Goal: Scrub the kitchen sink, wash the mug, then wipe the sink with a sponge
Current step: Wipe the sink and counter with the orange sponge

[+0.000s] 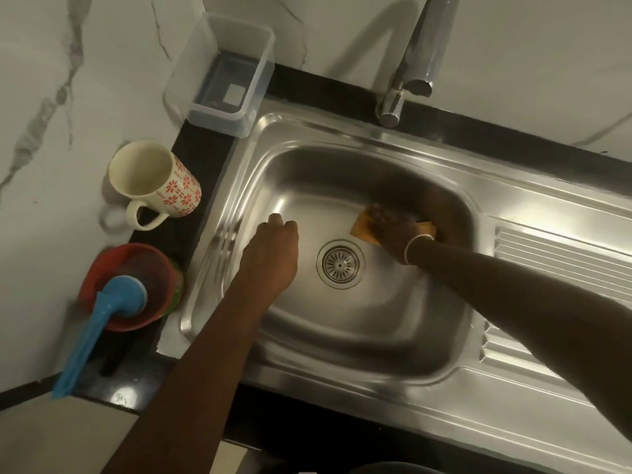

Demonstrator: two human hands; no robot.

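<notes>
The sink fills the middle and right of the frame, its steel basin bare except for the drain at centre. The right hand is pressed flat on an orange sponge on the basin floor, just right of and above the drain; the fingers are closed down over the sponge, so most of it is hidden beneath them and only its left corner and right edge show. The left hand hovers over the left part of the basin, loosely curled and holding nothing, well apart from the sponge.

The mug stands upright on the dark counter at centre left, close to the sink's left rim and not far from the left hand. A wide sweep of that arm could knock it over or into the basin. The sponge may also slip out from under the palm on the smooth steel, since it appears pinned by pressure more than gripped. Below the mug, a blue brush rests across a red bowl with its handle overhanging the counter edge, so a nudge could tip it off.
</notes>
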